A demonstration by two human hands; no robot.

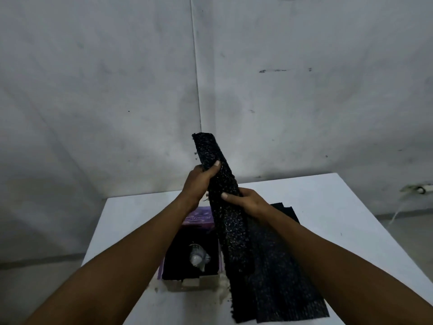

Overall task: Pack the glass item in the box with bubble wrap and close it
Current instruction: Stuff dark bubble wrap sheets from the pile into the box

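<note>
- Black bubble wrap strip point(222, 200), folded long and narrow, is held up above the table between both my hands, its top end tilted toward 11 o'clock.
- My left hand point(200, 181) grips the strip's upper part, thumb laid across its front.
- My right hand point(246, 202) grips it lower down from the 3 o'clock side, thumb pressed on the bubbles.
- At 7 o'clock from my hands, the purple box point(194, 221) stands open on the white table point(339, 219), lined in black.
- Inside it lies the pale glass item point(199, 256).
- More black bubble wrap sheets point(281, 273) lie flat just beside the box, at its 3 o'clock.
</note>
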